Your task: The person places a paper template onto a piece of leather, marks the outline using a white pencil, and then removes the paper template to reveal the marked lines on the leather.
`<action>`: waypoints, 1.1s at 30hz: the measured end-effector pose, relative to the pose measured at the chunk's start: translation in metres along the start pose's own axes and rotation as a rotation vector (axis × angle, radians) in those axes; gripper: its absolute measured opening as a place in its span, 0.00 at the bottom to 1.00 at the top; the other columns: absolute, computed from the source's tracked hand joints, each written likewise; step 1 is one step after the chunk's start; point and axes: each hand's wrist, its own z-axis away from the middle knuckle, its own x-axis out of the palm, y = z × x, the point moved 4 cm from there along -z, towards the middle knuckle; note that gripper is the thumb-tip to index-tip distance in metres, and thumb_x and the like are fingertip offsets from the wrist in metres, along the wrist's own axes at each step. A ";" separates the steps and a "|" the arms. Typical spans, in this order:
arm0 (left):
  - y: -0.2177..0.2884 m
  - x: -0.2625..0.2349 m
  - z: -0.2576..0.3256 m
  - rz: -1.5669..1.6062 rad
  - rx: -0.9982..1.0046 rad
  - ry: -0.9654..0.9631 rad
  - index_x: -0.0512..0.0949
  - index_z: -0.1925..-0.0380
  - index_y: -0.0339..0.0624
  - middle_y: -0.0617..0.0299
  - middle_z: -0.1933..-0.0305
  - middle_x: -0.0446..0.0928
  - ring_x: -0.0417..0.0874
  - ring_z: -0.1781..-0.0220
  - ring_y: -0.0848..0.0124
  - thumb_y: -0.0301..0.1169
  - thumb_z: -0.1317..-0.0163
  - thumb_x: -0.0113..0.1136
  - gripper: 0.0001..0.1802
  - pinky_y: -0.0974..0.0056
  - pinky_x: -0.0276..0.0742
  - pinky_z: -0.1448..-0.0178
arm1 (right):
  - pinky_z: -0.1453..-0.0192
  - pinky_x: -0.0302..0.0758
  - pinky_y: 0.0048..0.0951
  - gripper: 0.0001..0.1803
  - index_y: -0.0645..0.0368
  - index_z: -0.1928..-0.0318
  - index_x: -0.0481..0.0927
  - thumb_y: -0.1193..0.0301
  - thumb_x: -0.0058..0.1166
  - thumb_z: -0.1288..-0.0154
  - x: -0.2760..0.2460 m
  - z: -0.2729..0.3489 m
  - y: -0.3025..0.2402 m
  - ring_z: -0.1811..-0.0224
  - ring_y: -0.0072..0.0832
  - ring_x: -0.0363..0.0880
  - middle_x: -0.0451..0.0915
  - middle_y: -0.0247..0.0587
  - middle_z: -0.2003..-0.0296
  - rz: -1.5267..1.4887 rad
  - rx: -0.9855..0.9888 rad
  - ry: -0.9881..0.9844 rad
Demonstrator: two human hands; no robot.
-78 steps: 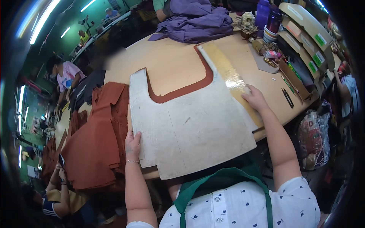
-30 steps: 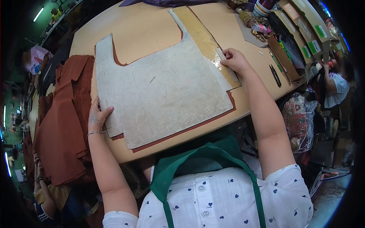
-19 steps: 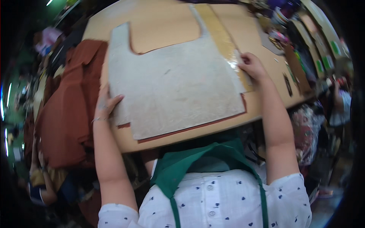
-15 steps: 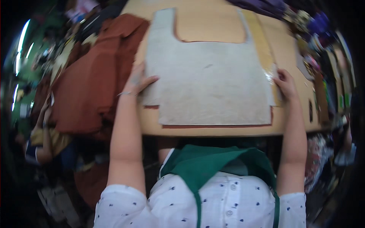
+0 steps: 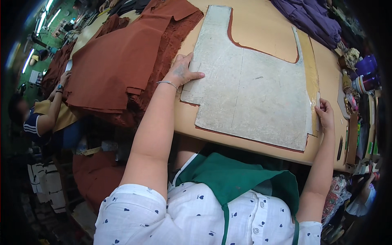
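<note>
A flat grey pattern template (image 5: 261, 87) with a deep U-shaped cutout at its far side lies on the table in front of me. Yellow tape (image 5: 311, 65) runs along its right side. Rust-brown fabric (image 5: 265, 143) peeks out as a thin rim under its near edge. My left hand (image 5: 182, 71) grips the template's left edge, thumb on top, the other fingers partly hidden along the side. At the right edge, my right hand (image 5: 325, 113) has its thumb and fingers closed on the border by the tape.
A thick pile of rust-brown fabric (image 5: 118, 61) covers the table's left side. Purple cloth (image 5: 310, 18) lies at the far right. A dark pen-like tool (image 5: 340, 148) and assorted supplies line the right edge. Another person (image 5: 47, 118) works at far left.
My view has turned, so the table, template and fabric pile appear tilted clockwise and shifted right. Both hands stay at the template's side edges. The picture is sharper now.
</note>
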 end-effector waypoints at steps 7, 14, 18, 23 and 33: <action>-0.001 -0.003 -0.003 0.027 -0.006 0.008 0.59 0.38 0.38 0.45 0.46 0.62 0.70 0.47 0.55 0.46 0.62 0.73 0.51 0.61 0.66 0.41 | 0.58 0.69 0.19 0.23 0.65 0.47 0.69 0.78 0.56 0.45 0.004 0.003 -0.006 0.66 0.19 0.68 0.70 0.30 0.68 0.005 0.001 0.003; 0.000 -0.001 -0.004 0.045 -0.019 -0.005 0.59 0.38 0.40 0.43 0.48 0.63 0.64 0.42 0.52 0.48 0.64 0.73 0.52 0.60 0.60 0.37 | 0.59 0.68 0.17 0.23 0.64 0.47 0.68 0.78 0.55 0.44 0.000 0.001 0.001 0.66 0.18 0.67 0.69 0.30 0.68 -0.008 -0.007 -0.009; -0.003 0.000 -0.003 0.053 -0.005 -0.008 0.60 0.38 0.41 0.43 0.48 0.63 0.64 0.42 0.51 0.48 0.63 0.73 0.52 0.60 0.60 0.37 | 0.60 0.68 0.18 0.22 0.64 0.47 0.69 0.78 0.55 0.44 0.003 -0.002 0.001 0.66 0.18 0.68 0.70 0.29 0.69 -0.009 0.002 -0.021; 0.000 -0.001 0.000 0.069 0.005 -0.016 0.59 0.38 0.40 0.45 0.47 0.62 0.64 0.42 0.52 0.47 0.63 0.73 0.52 0.61 0.60 0.37 | 0.59 0.68 0.18 0.22 0.63 0.47 0.69 0.79 0.54 0.44 0.003 0.002 -0.005 0.67 0.18 0.68 0.70 0.30 0.69 -0.009 0.012 -0.022; -0.001 -0.002 0.000 0.029 -0.005 -0.015 0.61 0.40 0.36 0.45 0.47 0.63 0.64 0.42 0.52 0.48 0.64 0.73 0.52 0.61 0.61 0.37 | 0.60 0.69 0.18 0.24 0.63 0.45 0.68 0.80 0.54 0.45 0.003 0.001 -0.006 0.67 0.18 0.68 0.69 0.29 0.69 -0.006 0.003 -0.016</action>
